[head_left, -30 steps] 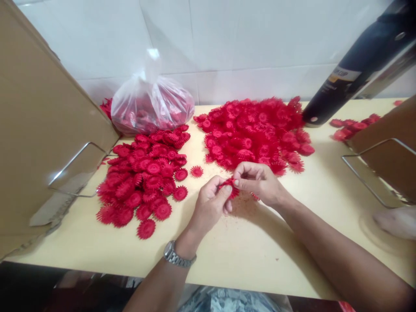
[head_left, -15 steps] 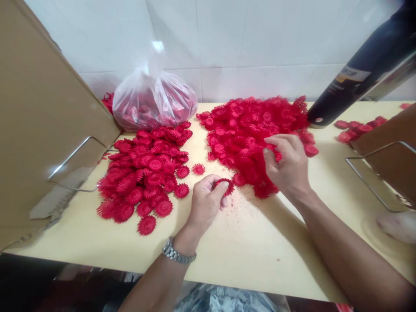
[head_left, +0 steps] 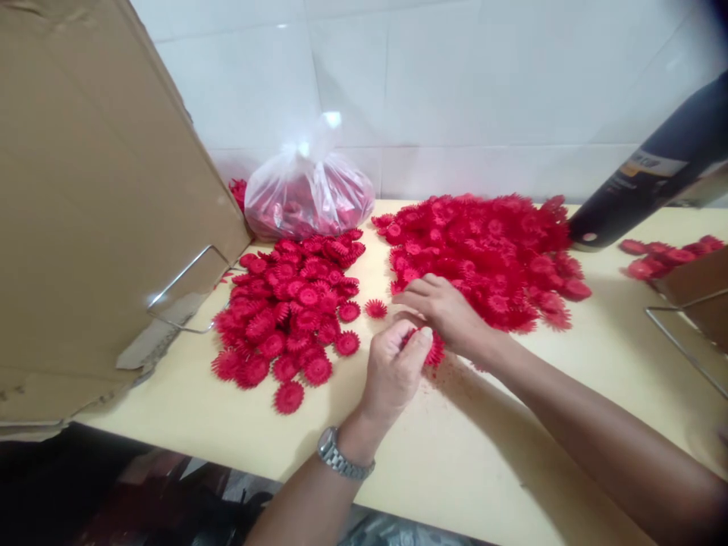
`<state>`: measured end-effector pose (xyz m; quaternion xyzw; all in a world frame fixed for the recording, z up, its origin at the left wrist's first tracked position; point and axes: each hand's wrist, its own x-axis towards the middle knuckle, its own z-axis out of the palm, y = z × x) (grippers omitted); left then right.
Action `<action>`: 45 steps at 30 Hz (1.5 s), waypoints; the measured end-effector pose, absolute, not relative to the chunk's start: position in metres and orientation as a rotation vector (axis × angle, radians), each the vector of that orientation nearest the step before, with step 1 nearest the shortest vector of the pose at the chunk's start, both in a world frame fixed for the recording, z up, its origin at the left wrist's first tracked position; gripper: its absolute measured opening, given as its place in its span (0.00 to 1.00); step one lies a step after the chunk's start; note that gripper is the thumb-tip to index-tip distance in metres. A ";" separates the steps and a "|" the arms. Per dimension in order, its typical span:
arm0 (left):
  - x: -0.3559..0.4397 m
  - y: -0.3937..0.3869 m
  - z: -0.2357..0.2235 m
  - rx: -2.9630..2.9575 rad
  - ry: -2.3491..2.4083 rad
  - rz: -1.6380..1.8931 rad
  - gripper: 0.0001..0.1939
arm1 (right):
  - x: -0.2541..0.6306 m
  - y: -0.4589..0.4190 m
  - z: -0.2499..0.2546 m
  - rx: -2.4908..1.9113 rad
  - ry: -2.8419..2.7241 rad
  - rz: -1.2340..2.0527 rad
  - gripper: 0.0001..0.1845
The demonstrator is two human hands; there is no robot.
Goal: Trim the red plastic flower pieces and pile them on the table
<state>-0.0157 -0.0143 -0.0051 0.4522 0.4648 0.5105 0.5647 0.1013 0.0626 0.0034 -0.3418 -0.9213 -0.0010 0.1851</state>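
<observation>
Left hand (head_left: 396, 369), mid-frame, pinches red toothed disc (head_left: 437, 352): likely light, bendable; hold by centre. Right hand (head_left: 444, 309): grip unclear.

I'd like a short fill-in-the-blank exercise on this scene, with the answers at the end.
1. The left hand holds a spiky piece whose color is ____.
2. The metal watch is worn on the ____ wrist.
3. Just behind the left pile sits a see-through plastic ____.
4. The dark cylinder stands toward the picture's ____ edge.

Missing words: red; left; bag; right.
</observation>
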 end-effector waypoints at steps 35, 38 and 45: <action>-0.009 -0.008 -0.007 0.840 1.187 1.221 0.21 | 0.124 0.007 0.014 -0.981 -2.030 0.416 0.05; -0.009 -0.007 -0.009 0.864 1.196 1.229 0.21 | 0.124 0.009 0.010 -0.944 -2.059 0.391 0.05; -0.012 -0.007 -0.014 1.029 1.268 1.167 0.21 | 0.122 0.011 -0.002 -1.015 -2.175 0.104 0.05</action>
